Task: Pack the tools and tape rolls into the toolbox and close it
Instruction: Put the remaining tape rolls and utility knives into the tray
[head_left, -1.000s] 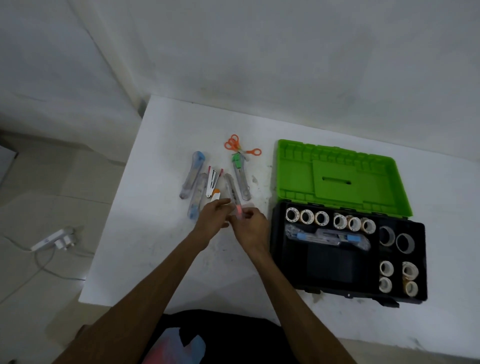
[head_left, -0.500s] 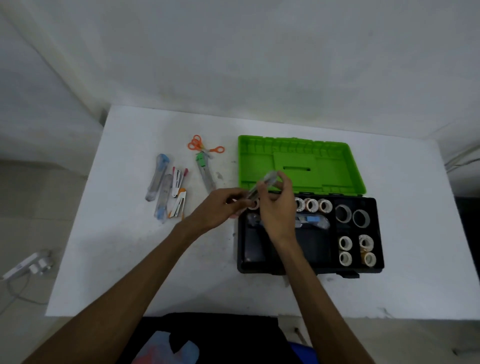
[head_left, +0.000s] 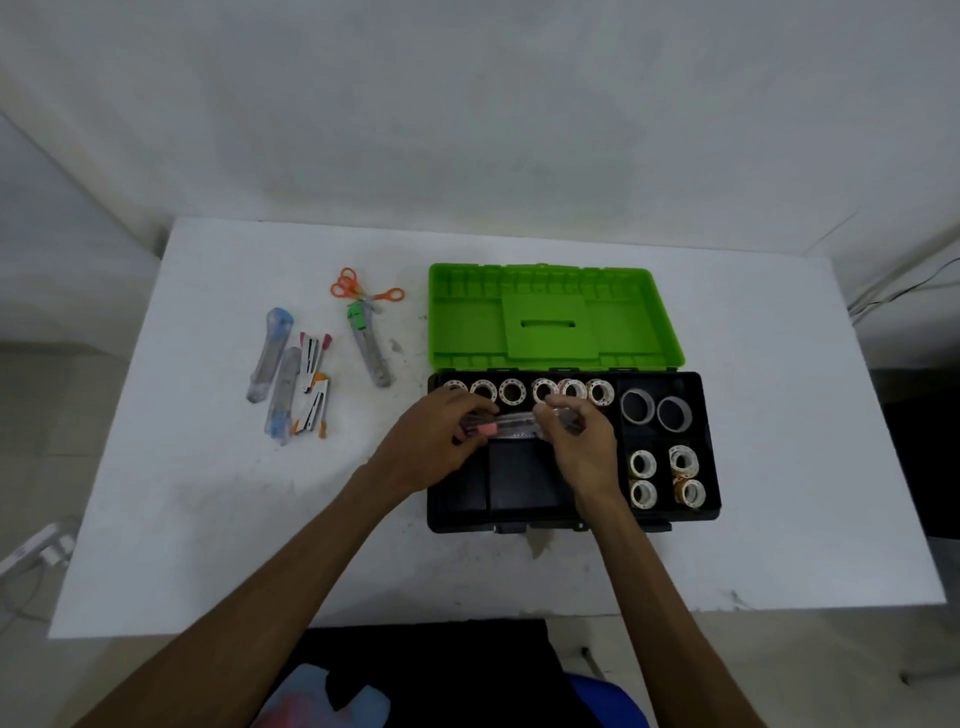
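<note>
- a clear cutter (head_left: 506, 425) with a pink slider is held level by both ends over the black toolbox (head_left: 706, 447), just in front of a row of tape rolls (head_left: 511, 391).
- the left hand (head_left: 436, 447) and right hand (head_left: 579, 441) are each closed on one end.
- the green lid (head_left: 550, 317) is seen laid open.
- scissors (head_left: 363, 291), staplers (head_left: 311, 384) and more cutters (head_left: 272, 353) are left on the white surface (head_left: 208, 493).
</note>
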